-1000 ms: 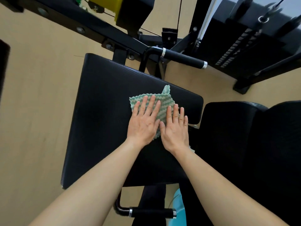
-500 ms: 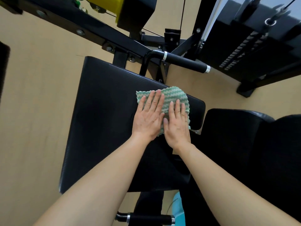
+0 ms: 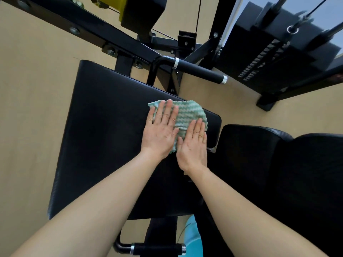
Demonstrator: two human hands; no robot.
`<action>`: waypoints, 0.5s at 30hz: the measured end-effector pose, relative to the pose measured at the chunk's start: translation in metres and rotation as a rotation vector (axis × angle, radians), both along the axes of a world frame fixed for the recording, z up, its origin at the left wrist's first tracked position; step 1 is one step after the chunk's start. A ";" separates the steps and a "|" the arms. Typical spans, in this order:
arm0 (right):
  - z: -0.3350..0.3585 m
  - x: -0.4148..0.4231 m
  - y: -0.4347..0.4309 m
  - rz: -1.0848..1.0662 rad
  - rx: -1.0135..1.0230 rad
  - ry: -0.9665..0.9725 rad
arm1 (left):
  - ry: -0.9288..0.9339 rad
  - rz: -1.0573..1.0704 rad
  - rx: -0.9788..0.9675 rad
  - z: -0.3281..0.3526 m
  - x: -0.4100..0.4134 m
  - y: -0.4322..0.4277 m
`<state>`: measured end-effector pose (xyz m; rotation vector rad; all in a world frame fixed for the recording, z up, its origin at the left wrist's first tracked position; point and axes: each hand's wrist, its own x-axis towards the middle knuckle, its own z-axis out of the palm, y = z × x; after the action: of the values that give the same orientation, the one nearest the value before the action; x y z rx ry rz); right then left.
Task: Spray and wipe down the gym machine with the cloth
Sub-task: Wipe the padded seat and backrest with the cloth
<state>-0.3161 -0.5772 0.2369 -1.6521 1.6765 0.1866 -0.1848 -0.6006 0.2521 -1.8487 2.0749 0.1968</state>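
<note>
Both hands, left (image 3: 161,130) and right (image 3: 193,143), press flat with fingers straight on a green-striped cloth (image 3: 189,114) near the black seat pad's (image 3: 104,138) far right corner, spreading pressure for wiping.

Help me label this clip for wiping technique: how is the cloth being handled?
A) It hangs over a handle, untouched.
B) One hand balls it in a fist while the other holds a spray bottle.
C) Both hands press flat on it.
C: the left hand and right hand lie side by side, fingers straight, on the green cloth spread on the black pad.
</note>
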 end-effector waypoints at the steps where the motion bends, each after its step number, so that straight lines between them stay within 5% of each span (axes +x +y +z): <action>1: 0.001 -0.006 0.008 -0.094 0.047 0.010 | 0.015 -0.077 0.028 -0.003 -0.009 -0.002; 10: 0.002 -0.010 0.000 -0.711 0.205 -0.102 | 0.057 -0.471 0.126 -0.017 -0.031 -0.015; 15: -0.009 -0.026 -0.062 -0.599 0.141 -0.145 | 0.013 -0.333 0.105 -0.018 -0.044 -0.074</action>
<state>-0.3424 -0.6396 0.2277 -0.9792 1.9137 -0.1058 -0.2287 -0.6751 0.2341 -1.4203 2.2948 0.2271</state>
